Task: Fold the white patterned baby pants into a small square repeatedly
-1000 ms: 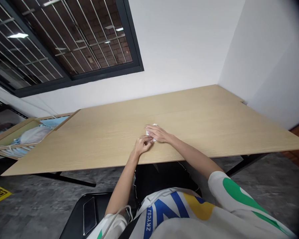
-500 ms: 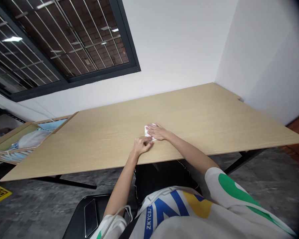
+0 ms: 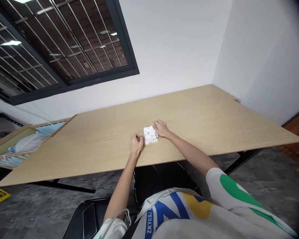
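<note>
The folded white piece (image 3: 149,136) lies on the desk (image 3: 109,132), between my two grips. Just left of it, my left grip (image 3: 137,143) has curled fingers; I cannot tell whether they pinch its edge. My right grip (image 3: 160,128) is relaxed, fingers extended at its far right corner. Well left of both grips, I note a wood-framed bin (image 3: 22,152).

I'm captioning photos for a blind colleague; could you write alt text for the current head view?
A person's right hand rests at the far right corner of a small, folded white cloth or paper on a pale wooden table; the left hand curls beside its left edge. Behind are a barred window and a white wall.
</note>
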`<state>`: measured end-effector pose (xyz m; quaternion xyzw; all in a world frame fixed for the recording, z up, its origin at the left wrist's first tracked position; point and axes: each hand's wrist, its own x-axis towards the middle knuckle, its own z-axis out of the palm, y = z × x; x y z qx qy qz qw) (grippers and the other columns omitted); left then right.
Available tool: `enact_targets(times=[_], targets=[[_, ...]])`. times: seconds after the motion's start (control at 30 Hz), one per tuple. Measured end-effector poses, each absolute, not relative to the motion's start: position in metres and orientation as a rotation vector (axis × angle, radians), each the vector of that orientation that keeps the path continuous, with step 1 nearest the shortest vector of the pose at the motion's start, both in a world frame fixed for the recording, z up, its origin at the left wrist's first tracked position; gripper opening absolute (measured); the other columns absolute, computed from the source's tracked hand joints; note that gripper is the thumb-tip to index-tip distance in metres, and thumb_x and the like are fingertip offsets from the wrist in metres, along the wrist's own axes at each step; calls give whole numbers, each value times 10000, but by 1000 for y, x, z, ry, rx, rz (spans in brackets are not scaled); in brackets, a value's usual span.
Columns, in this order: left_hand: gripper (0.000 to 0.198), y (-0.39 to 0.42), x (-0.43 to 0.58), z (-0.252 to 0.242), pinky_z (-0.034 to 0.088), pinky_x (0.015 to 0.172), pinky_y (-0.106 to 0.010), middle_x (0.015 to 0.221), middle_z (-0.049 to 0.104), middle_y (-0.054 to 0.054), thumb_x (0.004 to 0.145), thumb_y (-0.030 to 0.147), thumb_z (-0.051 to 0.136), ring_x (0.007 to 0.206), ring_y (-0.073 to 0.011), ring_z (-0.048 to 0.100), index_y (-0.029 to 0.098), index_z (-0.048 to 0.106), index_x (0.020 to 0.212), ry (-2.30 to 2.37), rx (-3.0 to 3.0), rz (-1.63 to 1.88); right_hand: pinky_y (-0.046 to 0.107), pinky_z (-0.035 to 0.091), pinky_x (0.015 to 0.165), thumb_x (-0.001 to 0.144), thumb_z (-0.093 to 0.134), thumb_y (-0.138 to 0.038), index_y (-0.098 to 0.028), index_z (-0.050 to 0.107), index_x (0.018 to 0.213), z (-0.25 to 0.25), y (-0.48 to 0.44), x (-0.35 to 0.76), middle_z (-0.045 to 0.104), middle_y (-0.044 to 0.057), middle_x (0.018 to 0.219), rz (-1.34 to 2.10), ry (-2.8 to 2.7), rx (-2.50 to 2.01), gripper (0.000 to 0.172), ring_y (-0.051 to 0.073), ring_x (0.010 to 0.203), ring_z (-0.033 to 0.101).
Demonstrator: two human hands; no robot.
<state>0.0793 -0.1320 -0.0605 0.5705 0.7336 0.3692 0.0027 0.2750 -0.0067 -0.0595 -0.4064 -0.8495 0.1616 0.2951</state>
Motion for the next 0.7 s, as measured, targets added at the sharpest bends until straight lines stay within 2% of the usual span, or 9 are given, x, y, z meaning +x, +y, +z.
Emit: enact_targets(times=[0.1, 0.2, 0.37, 0.5, 0.6, 0.7], targets=[[305, -131, 81, -60, 467, 916, -414, 888, 674, -99, 934, 484, 533, 962, -278, 637, 223, 583, 783, 2308, 1759, 1067, 447, 326, 1132, 1071, 502, -406, -185, 636, 1355, -60, -11, 274, 599, 150, 1373, 427, -2314, -1076, 384, 270, 1318, 511], [323, -128, 84, -57, 454, 887, -393, 800, 657, -69, 896, 486, 584, 903, -265, 634, 228, 552, 704, 2213, 1790, 975, 451, 324, 1121, 1053, 546, -395, -183, 646, 1312, -56, -15, 272, 586, 147, 1367, 429, -2345, -1104, 349, 274, 1315, 503], [266, -129, 92, -44, 435, 681, -303, 661, 608, -4, 834, 431, 618, 661, -181, 580, 219, 541, 693, 1991, 1819, 935, 477, 357, 1086, 1006, 593, -307, -156, 650, 1238, -31, -31, 277, 595, 184, 1341, 426, -2386, -1163, 283, 322, 1283, 504], [238, -149, 118, -31, 403, 587, -280, 602, 557, 22, 822, 416, 605, 574, -151, 522, 217, 532, 713, 1822, 1833, 982, 443, 391, 1064, 1014, 543, -300, -183, 633, 1183, -8, -66, 312, 642, 155, 1283, 432, -2379, -1109, 224, 306, 1239, 530], [211, -180, 158, -26, 443, 628, -280, 682, 603, 4, 844, 400, 596, 647, -156, 565, 212, 549, 763, 1654, 1870, 1032, 367, 479, 892, 1043, 476, -365, -198, 595, 1161, 5, -110, 366, 687, 102, 1127, 653, -2216, -973, 237, 249, 1001, 614], [204, -218, 206, -21, 486, 726, -281, 772, 659, -11, 828, 377, 665, 750, -162, 618, 208, 564, 776, 1461, 1919, 1037, 318, 483, 732, 1030, 514, -471, -235, 597, 1105, 15, -165, 434, 672, 24, 932, 791, -2116, -959, 261, 198, 773, 585]])
